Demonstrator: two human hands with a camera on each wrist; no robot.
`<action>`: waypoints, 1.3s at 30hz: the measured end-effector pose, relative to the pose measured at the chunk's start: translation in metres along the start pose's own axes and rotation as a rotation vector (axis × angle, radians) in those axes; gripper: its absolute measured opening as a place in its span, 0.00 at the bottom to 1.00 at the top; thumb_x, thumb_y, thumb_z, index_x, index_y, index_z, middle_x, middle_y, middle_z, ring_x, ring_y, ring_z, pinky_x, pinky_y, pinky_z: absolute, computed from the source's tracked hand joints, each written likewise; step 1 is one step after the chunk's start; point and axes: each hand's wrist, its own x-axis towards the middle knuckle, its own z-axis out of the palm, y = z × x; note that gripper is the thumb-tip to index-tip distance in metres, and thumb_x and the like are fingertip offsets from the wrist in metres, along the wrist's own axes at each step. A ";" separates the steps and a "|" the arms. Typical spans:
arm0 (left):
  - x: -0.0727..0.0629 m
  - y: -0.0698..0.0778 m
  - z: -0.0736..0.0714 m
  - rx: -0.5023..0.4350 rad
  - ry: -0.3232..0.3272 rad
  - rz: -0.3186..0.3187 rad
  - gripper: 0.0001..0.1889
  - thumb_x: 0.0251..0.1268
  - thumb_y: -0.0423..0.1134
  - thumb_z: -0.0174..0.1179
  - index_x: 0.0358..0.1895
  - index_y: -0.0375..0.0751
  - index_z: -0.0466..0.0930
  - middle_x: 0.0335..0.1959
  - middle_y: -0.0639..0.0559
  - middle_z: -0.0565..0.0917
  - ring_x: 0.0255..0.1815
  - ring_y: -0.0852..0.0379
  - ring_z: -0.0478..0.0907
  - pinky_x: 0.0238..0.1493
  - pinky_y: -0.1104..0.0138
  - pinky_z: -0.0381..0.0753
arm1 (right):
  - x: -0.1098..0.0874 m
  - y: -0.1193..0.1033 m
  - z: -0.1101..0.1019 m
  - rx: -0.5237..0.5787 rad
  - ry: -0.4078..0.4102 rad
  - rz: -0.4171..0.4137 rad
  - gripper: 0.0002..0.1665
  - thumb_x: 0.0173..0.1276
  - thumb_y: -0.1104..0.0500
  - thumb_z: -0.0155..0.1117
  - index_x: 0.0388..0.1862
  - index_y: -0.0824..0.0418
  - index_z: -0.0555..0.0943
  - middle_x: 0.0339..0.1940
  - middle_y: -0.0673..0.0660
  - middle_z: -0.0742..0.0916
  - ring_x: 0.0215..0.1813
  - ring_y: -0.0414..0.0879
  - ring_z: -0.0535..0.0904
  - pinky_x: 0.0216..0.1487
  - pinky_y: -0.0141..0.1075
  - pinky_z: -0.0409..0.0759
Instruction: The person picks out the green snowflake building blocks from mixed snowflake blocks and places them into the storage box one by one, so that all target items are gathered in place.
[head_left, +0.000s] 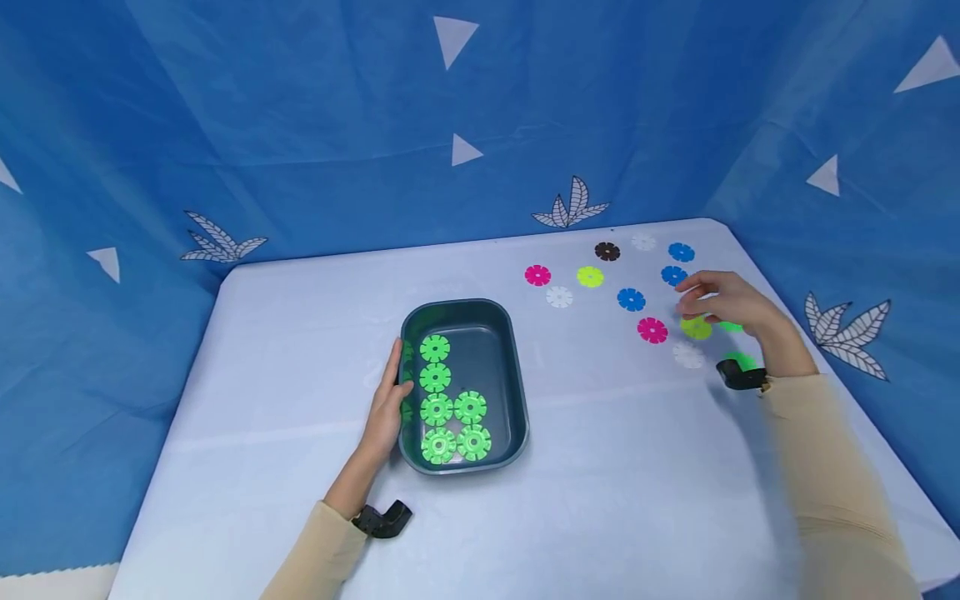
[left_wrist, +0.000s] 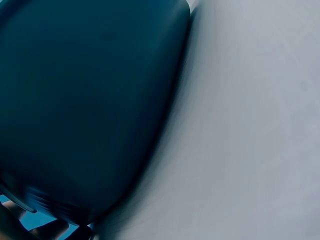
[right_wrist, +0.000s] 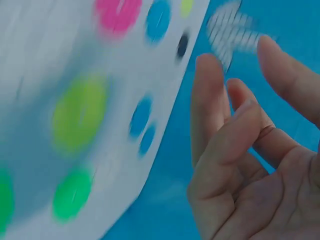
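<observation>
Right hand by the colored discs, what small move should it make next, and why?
I'd probably draw the right hand back slightly and pinch a green disc from the table. The hand looks empty, green discs lie near its wrist, the left hand holds the tray, and the discs inside all look green.

I see the left arm stretched forward, the left hand with its thumb apart from the fingers. The right hand hangs in the air, fingers loosely bent.
</observation>
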 end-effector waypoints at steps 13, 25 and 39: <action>-0.002 -0.004 -0.001 0.004 0.005 0.002 0.34 0.75 0.34 0.36 0.80 0.56 0.40 0.82 0.56 0.39 0.82 0.52 0.32 0.79 0.47 0.33 | 0.001 0.087 -0.049 0.080 0.049 0.261 0.44 0.68 0.47 0.64 0.70 0.74 0.59 0.31 0.42 0.83 0.35 0.38 0.82 0.39 0.37 0.80; -0.001 -0.004 0.000 0.006 0.007 0.003 0.34 0.75 0.34 0.36 0.80 0.56 0.40 0.82 0.56 0.40 0.82 0.53 0.32 0.79 0.47 0.33 | 0.018 0.116 -0.032 0.096 0.079 0.293 0.50 0.54 0.49 0.77 0.66 0.73 0.63 0.55 0.72 0.69 0.47 0.54 0.70 0.31 0.29 0.77; 0.000 -0.001 0.002 0.006 0.002 -0.006 0.33 0.75 0.35 0.36 0.80 0.56 0.40 0.82 0.57 0.40 0.82 0.53 0.32 0.79 0.47 0.32 | 0.013 0.112 -0.024 0.010 0.184 0.314 0.39 0.60 0.57 0.70 0.59 0.76 0.61 0.52 0.74 0.67 0.49 0.63 0.66 0.38 0.40 0.73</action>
